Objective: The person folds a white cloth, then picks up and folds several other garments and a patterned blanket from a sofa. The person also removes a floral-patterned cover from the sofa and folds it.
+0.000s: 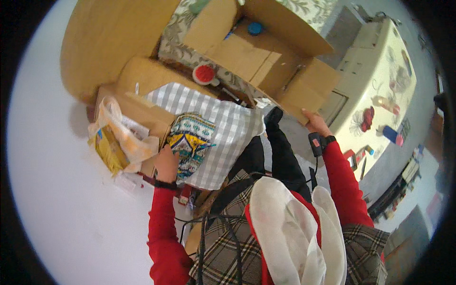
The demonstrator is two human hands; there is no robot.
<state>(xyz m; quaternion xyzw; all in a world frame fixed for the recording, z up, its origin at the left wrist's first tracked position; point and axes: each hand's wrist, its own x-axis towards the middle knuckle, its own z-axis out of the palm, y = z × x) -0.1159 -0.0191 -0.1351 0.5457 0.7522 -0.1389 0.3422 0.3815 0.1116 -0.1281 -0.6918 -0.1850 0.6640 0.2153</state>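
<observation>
My right hand [317,123] grips the near corner of a large open cardboard box [292,21], thumb on top of its flap [313,87]. At the left, my left hand [166,165] rests with curled fingers at the edge of a multicoloured patterned cloth [194,126]. Whether the fingers pinch it is hidden. Under that cloth spreads a grey-and-white checked cloth [231,124]. Beside my left hand stands a smaller cardboard box [153,117], with a pale plastic bag [142,149] and a yellow packet [110,149] on it. A round blue object [255,28] sits inside the large box.
Between the boxes stands a white cup [197,75] with a red top. A brown padded seat [117,39] rises at the upper left. On the right, a cream cabinet [381,82] bears several small items, among them a dark blue object [390,133]. A cable runs from my right wrist.
</observation>
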